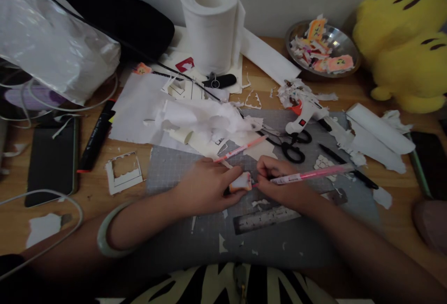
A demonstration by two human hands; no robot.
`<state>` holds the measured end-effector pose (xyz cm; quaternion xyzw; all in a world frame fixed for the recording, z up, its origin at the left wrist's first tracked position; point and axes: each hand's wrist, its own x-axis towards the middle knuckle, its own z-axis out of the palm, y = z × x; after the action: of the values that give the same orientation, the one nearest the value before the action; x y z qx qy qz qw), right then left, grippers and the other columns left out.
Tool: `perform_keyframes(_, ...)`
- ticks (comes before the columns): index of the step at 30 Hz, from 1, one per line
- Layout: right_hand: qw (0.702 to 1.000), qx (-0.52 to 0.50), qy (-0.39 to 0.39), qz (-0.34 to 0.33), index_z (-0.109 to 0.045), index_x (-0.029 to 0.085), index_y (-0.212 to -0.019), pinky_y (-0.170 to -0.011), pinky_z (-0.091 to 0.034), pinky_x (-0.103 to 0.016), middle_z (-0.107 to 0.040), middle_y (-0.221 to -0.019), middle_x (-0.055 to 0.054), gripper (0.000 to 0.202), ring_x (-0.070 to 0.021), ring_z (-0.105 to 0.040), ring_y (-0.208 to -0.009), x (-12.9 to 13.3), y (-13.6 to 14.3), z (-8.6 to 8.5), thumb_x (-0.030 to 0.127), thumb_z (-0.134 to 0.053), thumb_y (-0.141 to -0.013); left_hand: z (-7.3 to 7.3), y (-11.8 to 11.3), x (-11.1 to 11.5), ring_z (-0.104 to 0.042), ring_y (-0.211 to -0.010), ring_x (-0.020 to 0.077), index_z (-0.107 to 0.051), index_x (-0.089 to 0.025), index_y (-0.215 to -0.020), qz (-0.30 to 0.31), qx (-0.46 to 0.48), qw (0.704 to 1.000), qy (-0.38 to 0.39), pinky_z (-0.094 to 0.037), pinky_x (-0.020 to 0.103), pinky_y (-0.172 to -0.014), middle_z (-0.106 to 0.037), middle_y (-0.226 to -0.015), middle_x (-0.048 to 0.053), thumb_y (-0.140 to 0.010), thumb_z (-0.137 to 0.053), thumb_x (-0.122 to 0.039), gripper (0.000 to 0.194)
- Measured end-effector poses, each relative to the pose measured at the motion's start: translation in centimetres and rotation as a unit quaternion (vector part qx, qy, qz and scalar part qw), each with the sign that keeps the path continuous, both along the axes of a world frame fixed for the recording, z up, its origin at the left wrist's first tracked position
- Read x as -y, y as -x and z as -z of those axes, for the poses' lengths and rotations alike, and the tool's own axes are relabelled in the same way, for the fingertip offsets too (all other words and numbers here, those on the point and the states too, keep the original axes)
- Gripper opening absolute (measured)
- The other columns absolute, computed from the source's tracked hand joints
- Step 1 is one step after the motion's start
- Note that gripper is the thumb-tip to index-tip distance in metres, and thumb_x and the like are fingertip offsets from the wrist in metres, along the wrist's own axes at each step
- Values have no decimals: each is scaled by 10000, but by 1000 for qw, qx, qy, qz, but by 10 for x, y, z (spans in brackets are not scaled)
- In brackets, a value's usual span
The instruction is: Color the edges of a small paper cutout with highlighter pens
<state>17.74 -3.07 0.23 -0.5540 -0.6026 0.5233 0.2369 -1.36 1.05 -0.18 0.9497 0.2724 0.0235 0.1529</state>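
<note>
My left hand (213, 185) pinches a small white paper piece (240, 180) with orange-pink colouring along its edges, above the grey cutting mat (167, 169). In my right hand (282, 180) is a pink marker pen (314, 172), its tip at the right edge of that paper piece. An orange pen (240, 148) lies just beyond my left fingers. Black-handled scissors (293, 151) rest past my right hand. Nearer to me, a metal ruler (267, 218) lies on the mat, partly under my right forearm.
A paper roll (213, 29) stands at the back beside a metal bowl (323, 71) of coloured paper pieces. A white glue gun (303, 113), a black pen (349, 166), a black marker (96, 138), a phone (52, 155) and paper scraps lie around. Yellow plush toys (405, 52) sit at the right.
</note>
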Motion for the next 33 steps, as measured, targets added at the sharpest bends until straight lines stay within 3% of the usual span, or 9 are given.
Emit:
perform_keyframes(2, 1000, -9, 2, 23, -327, 198, -620, -419, -232, -171, -310, -564, 76, 198, -52, -295, -479, 0, 0, 0, 152, -486, -728, 0, 0, 0, -565, -565, 156, -492, -200, -820, 1, -2, 1000, 1, -365, 274, -533, -597, -607, -17, -833, -384, -443, 267)
perform_keyframes(7, 998, -30, 11, -45, -381, 191, -636, -439, -275, -163, -381, -577, 70, 162, -54, -350, -504, 0, 0, 2, 148, -520, -708, 1, 1, 0, -578, -581, 167, -500, -204, -825, 0, -5, 1000, -1, -377, 284, -542, -600, -616, -18, -825, -387, -445, 266)
perform_keyframes(12, 1000, -11, -7, 22, -341, 196, -614, -413, -241, -164, -328, -550, 78, 201, -50, -309, -473, -1, -1, 2, 172, -510, -720, 2, 1, 0, -578, -581, 164, -505, -206, -870, -3, -2, 1000, 1, -382, 284, -544, -598, -616, -21, -829, -381, -457, 283)
perform_keyframes(17, 999, -24, -8, -37, -406, 190, -636, -455, -296, -166, -416, -586, 66, 150, -57, -380, -515, 1, 1, 4, 175, -537, -707, 2, 1, 0, -580, -573, 163, -507, -206, -858, 1, 8, 1000, -8, -381, 286, -544, -603, -616, -21, -819, -400, -435, 256)
perform_keyframes(22, 1000, -6, -17, 18, -340, 196, -604, -413, -245, -167, -328, -542, 79, 212, -50, -310, -466, 1, 0, 4, 161, -520, -710, 2, 1, 0, -577, -572, 158, -500, -199, -844, 0, -1, 1000, -5, -379, 282, -543, -604, -617, -19, -822, -391, -451, 275)
perform_keyframes(28, 999, -36, 4, -38, -420, 190, -654, -465, -317, -167, -433, -602, 60, 136, -61, -402, -524, 1, 1, 4, 189, -536, -725, 2, 1, 0, -580, -579, 165, -494, -210, -821, 7, 0, 1000, -8, -380, 287, -539, -607, -636, -28, -790, -441, -423, 221)
perform_keyframes(33, 1000, -10, -9, 28, -368, 195, -624, -428, -274, -165, -360, -565, 72, 183, -54, -340, -485, 1, 1, 4, 175, -520, -723, 3, 0, 0, -575, -564, 158, -504, -202, -808, 0, 1, 1000, -9, -376, 286, -531, -606, -615, -20, -817, -390, -447, 270)
